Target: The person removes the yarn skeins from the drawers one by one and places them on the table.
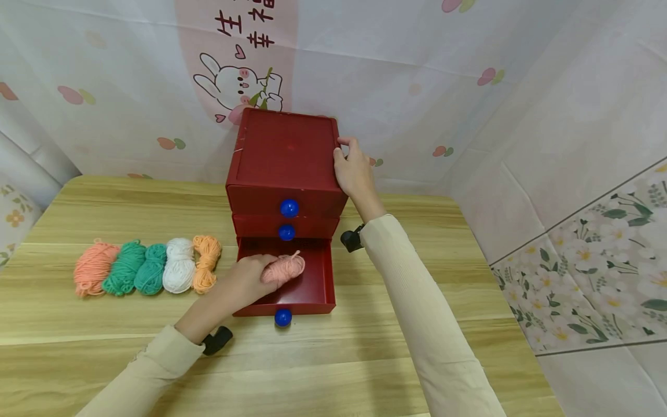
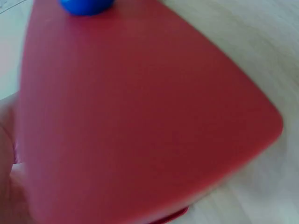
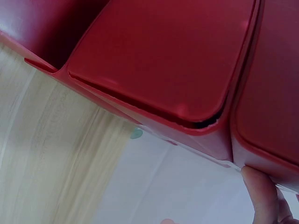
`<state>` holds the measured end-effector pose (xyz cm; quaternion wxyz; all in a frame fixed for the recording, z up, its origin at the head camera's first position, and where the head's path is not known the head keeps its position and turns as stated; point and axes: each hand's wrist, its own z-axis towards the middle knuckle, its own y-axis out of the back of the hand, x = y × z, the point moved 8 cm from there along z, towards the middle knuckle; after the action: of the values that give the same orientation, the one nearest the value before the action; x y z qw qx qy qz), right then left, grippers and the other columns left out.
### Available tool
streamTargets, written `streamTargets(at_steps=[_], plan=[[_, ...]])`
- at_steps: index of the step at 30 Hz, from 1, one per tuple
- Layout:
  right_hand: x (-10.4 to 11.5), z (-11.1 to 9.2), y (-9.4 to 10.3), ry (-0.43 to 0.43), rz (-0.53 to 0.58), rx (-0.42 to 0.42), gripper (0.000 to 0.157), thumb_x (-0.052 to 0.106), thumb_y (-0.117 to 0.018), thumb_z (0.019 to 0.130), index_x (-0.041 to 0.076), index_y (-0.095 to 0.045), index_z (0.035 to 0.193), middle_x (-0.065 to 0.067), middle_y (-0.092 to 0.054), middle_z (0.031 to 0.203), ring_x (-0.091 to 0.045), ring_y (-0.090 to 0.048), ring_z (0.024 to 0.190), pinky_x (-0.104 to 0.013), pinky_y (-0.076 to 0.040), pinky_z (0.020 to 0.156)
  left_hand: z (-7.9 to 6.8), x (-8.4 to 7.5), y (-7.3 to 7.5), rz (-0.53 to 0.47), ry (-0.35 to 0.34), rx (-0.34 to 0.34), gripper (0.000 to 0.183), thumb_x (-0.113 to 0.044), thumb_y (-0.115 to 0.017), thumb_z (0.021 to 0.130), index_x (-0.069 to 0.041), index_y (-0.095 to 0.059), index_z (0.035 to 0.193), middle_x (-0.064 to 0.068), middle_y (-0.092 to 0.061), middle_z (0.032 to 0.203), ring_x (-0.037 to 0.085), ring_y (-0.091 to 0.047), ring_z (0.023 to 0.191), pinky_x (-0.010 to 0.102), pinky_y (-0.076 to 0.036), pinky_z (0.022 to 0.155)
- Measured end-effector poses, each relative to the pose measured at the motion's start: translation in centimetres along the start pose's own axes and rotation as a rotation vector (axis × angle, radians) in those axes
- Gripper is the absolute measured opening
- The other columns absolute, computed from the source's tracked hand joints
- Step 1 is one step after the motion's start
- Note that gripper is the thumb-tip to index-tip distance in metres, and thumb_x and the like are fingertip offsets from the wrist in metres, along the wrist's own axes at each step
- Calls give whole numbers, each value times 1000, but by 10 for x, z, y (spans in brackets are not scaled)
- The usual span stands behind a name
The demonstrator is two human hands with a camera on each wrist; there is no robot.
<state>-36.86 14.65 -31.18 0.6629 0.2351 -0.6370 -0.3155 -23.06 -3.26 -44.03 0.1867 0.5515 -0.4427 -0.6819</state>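
A small red drawer cabinet (image 1: 286, 156) with blue round knobs stands at the back of the table. Its bottom drawer (image 1: 315, 289) is pulled out, while the two upper ones are closed. My left hand (image 1: 245, 284) is inside that drawer, fingers curled round a pink yarn skein (image 1: 285, 269). In the left wrist view the drawer's front panel (image 2: 140, 107) hides most of the hand and all of the skein. At the cabinet's upper right edge my right hand (image 1: 356, 171) grips the side, thumb and fingers bent over it; the right wrist view shows part of the hand (image 3: 264, 196).
Left of the cabinet several yarn skeins lie in a row: coral (image 1: 95, 269), green (image 1: 125, 267), teal (image 1: 151, 269), white (image 1: 179, 265) and orange (image 1: 206, 263). A patterned cloth (image 1: 396, 75) hangs right behind the cabinet. The wooden table (image 1: 292, 370) extends in front.
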Motion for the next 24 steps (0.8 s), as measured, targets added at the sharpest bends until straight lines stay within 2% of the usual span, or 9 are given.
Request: streamTargets(at_steps=[7, 11, 16, 18, 21, 24], plan=[[0, 0, 0, 5, -9, -3, 39, 32, -34, 100, 22, -39, 138, -8, -60, 95, -20, -56, 83, -35, -43, 74, -21, 2, 29, -115, 23, -42, 51, -33, -67, 84, 0, -57, 121, 16, -66, 107, 26, -63, 88, 40, -53, 73], [0, 0, 0, 8, -5, -3, 40, 32, -34, 100, 21, -39, 138, -9, -60, 94, -21, -56, 82, -35, -43, 73, -36, 12, 46, -155, 57, -81, 53, -34, -67, 84, 0, -56, 123, 18, -65, 109, 23, -61, 85, 34, -51, 67], [0, 0, 0, 6, 4, 0, 40, 32, -34, 100, 21, -39, 138, -8, -59, 93, -20, -56, 82, -34, -43, 73, -58, 34, 70, -159, 129, -140, 57, -37, -66, 85, -1, -52, 126, 23, -60, 116, 33, -61, 94, 42, -53, 71], [0, 1, 0, 4, -1, 1, 40, 32, -34, 100, 21, -39, 138, -8, -60, 93, -20, -56, 83, -34, -43, 74, -65, 45, 80, -154, 156, -168, 58, -38, -66, 85, -1, -51, 126, 23, -61, 115, 35, -61, 94, 41, -53, 70], [-1, 1, -1, -1, -2, 3, 40, 32, -34, 100, 21, -39, 138, -8, -59, 94, -20, -56, 84, -34, -43, 76, -76, 64, 96, -153, 186, -225, 56, -35, -65, 86, -1, -50, 127, 23, -61, 109, 31, -62, 88, 30, -50, 61], [0, 1, -1, 1, 1, 3, 40, 32, -34, 100, 21, -39, 138, -9, -59, 94, -21, -56, 84, -35, -44, 77, -88, 87, 110, -156, 225, -278, 55, -33, -64, 88, -1, -47, 129, 21, -58, 107, 16, -59, 82, 22, -44, 54]])
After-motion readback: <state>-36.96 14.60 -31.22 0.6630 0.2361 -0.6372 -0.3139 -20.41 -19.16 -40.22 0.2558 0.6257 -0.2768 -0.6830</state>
